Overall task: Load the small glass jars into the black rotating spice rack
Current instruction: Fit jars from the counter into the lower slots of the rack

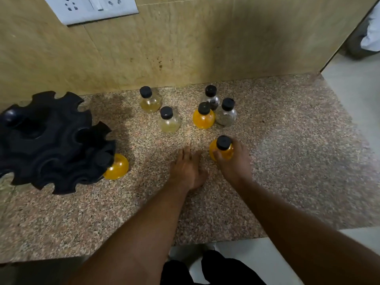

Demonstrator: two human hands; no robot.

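the right hand (234, 163) is wrapped around the round belly of an orange jar (221, 150) with a black cap, fingers curled on its near side and thumb on the right; the jar stands upright at the middle of the speckled granite counter (287, 161), though whether its base touches the stone is hard to tell. the left hand (188, 169) lies just beside it on the left, palm down, fingers loosely spread toward the far side and holding nothing.

farther back stand five more capped jars: two pale yellow ones (149, 100) (169, 120) toward the left, then a close cluster on the right of a second orange jar (203, 116), a dark-filled jar (211, 97) behind it and a grey-seed jar (226, 113) to its right.

the black spice rack (51, 142) sits at the left edge of the counter, its notched tiers seen from above. one orange jar (117, 167) hangs in a notch on its near right side, cap tucked under the rim.

a white switch plate (90, 8) is on the beige wall behind.
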